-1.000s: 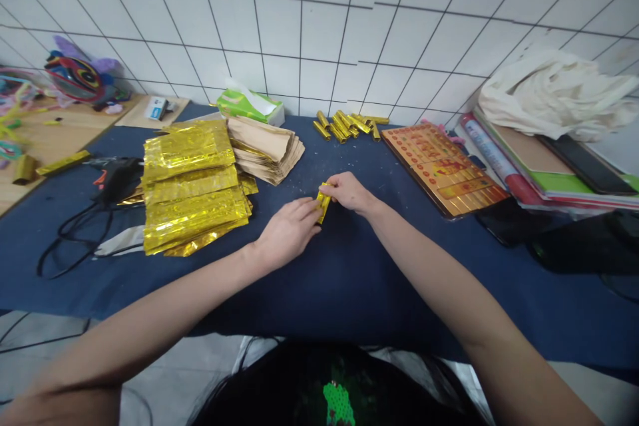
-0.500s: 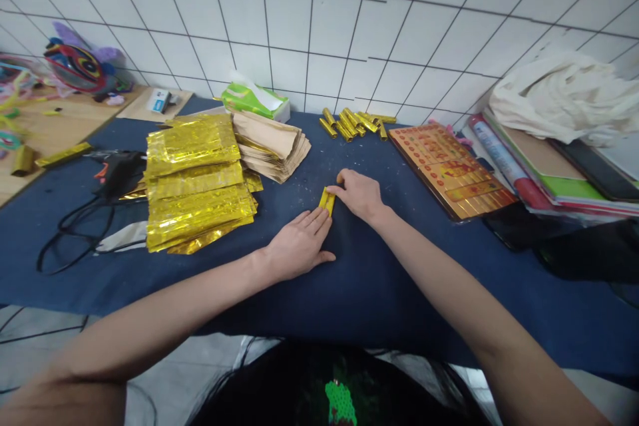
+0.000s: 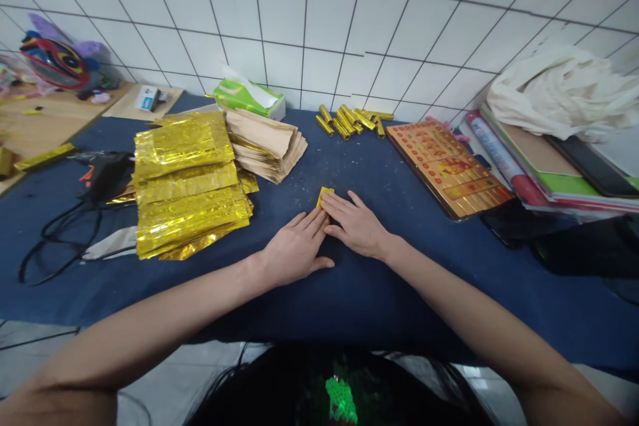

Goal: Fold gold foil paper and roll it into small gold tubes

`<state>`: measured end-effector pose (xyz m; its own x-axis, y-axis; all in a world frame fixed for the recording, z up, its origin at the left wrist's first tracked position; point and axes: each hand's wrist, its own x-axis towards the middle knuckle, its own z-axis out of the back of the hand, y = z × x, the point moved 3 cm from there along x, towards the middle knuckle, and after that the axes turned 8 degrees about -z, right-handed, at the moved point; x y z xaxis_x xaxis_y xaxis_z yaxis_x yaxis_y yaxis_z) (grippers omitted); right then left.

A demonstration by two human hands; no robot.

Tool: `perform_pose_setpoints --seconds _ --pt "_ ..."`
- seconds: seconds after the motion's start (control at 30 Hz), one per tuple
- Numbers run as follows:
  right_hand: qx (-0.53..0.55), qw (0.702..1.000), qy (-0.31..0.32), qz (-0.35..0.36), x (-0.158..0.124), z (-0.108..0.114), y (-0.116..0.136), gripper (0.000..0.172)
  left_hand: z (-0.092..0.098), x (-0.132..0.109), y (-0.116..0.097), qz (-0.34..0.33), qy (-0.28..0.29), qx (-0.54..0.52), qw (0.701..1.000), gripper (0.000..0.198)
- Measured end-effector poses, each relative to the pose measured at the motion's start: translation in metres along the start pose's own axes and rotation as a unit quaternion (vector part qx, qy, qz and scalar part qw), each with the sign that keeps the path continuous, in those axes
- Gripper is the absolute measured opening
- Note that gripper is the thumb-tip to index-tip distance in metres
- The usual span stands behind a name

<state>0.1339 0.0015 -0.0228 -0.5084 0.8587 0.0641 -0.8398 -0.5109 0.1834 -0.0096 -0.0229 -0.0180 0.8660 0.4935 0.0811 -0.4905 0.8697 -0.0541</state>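
resting on a gold piece (image 3: 321, 197) over blue cloth (image 3: 359, 299), both hands (image 3: 294, 249) (image 3: 360, 229) lie flat, uncurled, before a white tiled wall (image 3: 282, 13).

Left arm (image 3: 174, 313): slants inward over the near edge of the desk (image 3: 349, 306)
Right arm (image 3: 464, 306): slants inward likewise
Left hand (image 3: 297, 248): palm down, fingers straight, thumb spread
Right hand (image 3: 358, 226): palm down, fingertips beside the left's, little finger splayed
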Motion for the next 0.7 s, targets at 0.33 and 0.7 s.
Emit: perform_pose_setpoints --seconds 0.33,0.7 --pt "-0.033 0.999 0.030 -0.017 0.011 0.002 -0.011 0.051 -0.001 -0.003 -0.005 -0.008 0.000 0.019 1.000 0.067" --pt "0.059 0.992 -0.005 -0.113 0.015 -0.001 -0.007 0.041 0.002 -0.006 -0.010 -0.012 0.009 0.014 1.000 0.070"
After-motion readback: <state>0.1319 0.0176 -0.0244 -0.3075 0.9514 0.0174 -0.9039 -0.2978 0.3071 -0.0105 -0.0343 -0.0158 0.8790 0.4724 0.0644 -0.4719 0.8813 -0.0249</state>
